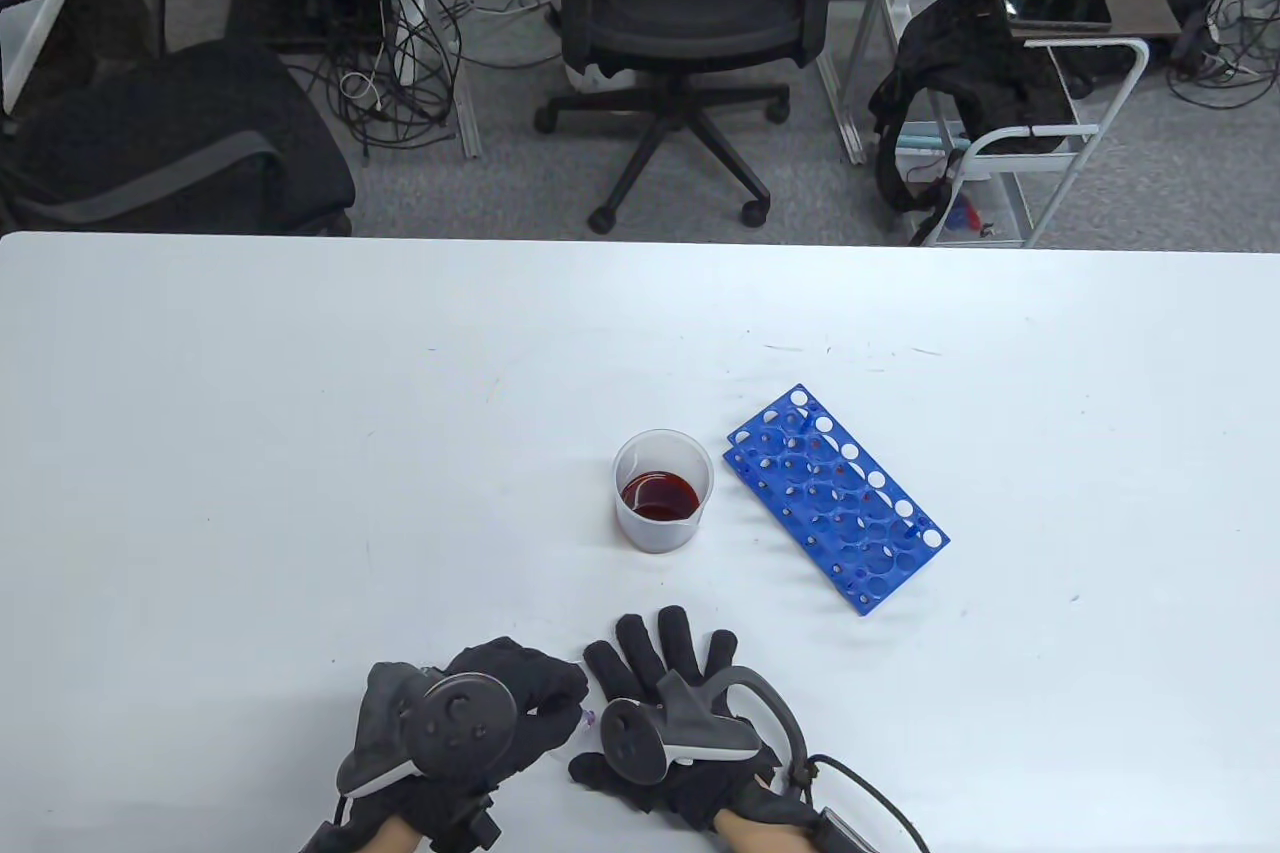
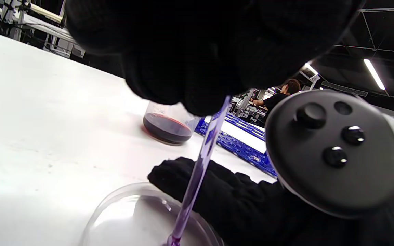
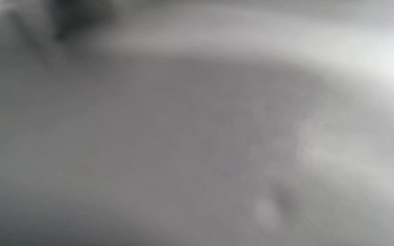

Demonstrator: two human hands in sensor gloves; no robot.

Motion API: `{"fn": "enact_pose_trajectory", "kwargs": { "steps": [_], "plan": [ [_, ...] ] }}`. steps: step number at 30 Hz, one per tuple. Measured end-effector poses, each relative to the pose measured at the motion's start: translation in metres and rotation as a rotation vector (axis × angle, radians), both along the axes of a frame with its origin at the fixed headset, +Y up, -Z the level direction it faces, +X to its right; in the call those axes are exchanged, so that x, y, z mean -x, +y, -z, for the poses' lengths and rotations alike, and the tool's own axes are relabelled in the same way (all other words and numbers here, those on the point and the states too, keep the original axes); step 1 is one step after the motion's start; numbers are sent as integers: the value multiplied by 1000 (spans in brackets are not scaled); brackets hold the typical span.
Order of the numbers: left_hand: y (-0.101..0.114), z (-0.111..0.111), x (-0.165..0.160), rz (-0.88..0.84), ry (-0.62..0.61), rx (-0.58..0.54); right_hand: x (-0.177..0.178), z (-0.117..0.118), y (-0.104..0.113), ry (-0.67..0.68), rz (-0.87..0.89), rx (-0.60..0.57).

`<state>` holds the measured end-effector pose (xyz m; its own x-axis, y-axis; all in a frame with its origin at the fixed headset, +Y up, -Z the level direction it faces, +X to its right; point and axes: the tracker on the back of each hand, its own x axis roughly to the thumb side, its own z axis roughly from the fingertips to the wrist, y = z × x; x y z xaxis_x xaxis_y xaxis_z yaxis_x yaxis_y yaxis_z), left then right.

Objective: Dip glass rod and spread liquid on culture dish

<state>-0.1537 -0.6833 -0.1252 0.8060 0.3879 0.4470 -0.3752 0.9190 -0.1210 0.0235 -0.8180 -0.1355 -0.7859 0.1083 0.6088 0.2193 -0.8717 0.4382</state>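
My left hand [image 1: 480, 718] grips a clear glass rod [image 2: 200, 164] in its curled fingers [image 2: 190, 68]. The rod slants down, and its purple-tinted tip touches the inside of a clear culture dish [image 2: 125, 215] on the table. In the table view the hands hide the dish, and only a bit of the rod [image 1: 587, 718] shows between them. My right hand [image 1: 665, 653] lies flat with its fingers spread and holds nothing. Its glove [image 2: 224, 198] is against the dish's far rim. A clear beaker [image 1: 662, 503] of dark red liquid stands beyond the hands. The right wrist view is a grey blur.
A blue test-tube rack [image 1: 835, 498] lies on the white table [image 1: 300, 443] to the right of the beaker, and it also shows in the left wrist view [image 2: 238, 145]. Office chairs and cables stand beyond the table's far edge.
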Motion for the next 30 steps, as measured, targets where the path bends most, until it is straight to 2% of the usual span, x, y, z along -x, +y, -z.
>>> {"fn": "enact_pose_trajectory", "kwargs": {
  "steps": [3, 12, 18, 30],
  "plan": [
    [0, -1, -1, 16, 24, -34, 0, 0, 0, 0, 0, 0],
    [2, 2, 4, 27, 42, -18, 0, 0, 0, 0, 0, 0],
    [4, 3, 7, 44, 16, 23, 0, 0, 0, 0, 0, 0],
    [1, 2, 3, 14, -21, 36, 0, 0, 0, 0, 0, 0]
  ]
}}
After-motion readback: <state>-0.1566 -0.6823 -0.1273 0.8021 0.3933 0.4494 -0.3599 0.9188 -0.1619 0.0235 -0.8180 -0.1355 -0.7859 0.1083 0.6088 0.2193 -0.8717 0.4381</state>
